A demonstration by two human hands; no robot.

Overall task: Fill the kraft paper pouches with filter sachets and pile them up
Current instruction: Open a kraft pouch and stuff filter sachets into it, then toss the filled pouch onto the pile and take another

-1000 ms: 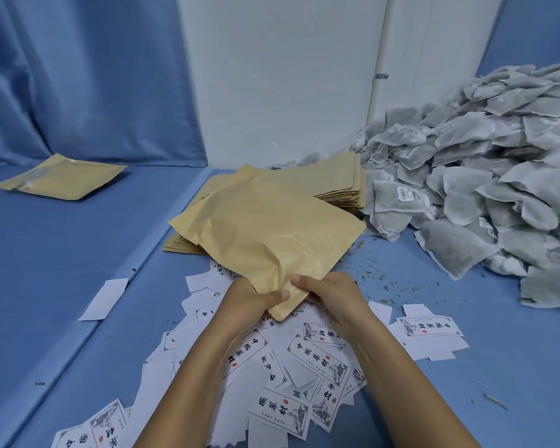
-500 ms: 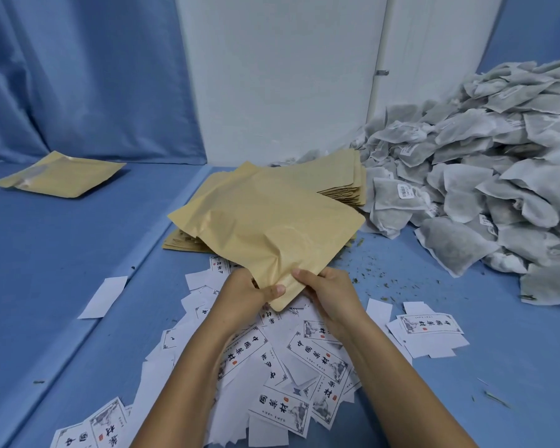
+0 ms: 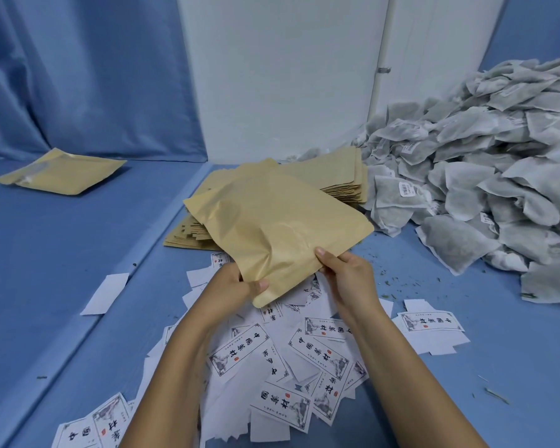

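Note:
Both hands hold one bulging kraft paper pouch (image 3: 272, 227) above the blue surface. My left hand (image 3: 230, 289) grips its near corner with the thumb on top. My right hand (image 3: 346, 273) pinches the near right edge. Behind the pouch lies a stack of flat kraft pouches (image 3: 330, 176). A big heap of grey-white filter sachets (image 3: 485, 176) fills the right side. One filled pouch (image 3: 62, 174) lies alone at the far left.
Printed white paper labels (image 3: 282, 360) are strewn under my forearms, with one blank slip (image 3: 105, 294) to the left. Bits of dried herb (image 3: 398, 270) dot the blue table. A white panel (image 3: 282, 76) and a blue curtain (image 3: 78, 76) stand behind.
The held pouch has shifted a little to the right and turned, and my right hand has slid further along its near edge away from my left hand.

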